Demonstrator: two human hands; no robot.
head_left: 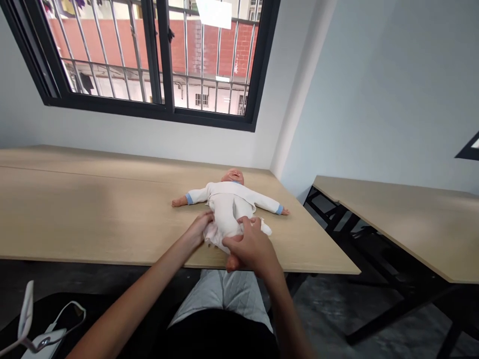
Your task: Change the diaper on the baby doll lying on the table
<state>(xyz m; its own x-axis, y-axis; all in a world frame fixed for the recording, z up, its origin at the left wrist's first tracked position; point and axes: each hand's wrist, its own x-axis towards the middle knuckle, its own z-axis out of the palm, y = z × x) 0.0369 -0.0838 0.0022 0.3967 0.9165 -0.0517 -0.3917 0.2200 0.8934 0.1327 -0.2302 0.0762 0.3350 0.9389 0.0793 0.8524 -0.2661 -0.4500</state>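
A baby doll (234, 176) lies on its back on the table, arms stretched out to both sides. Its white top (226, 188) has blue cuffs, and white trousers (225, 214) cover its legs. By the doll's left-side leg in the picture, my left hand (202, 224) is closed on rumpled white cloth (213, 237), its fingertips partly hidden. My right hand (254, 244) curls its thumb and fingers round the trouser leg near the hem. Below that hand a bare doll foot (234, 263) sticks out at the table's front edge.
The doll lies near the right end of a wooden-topped table (112, 214). A second table (419, 219) stands to the right across a gap. Behind are a wall and a barred window (160, 60). A white device with a cable (48, 336) is at the lower left.
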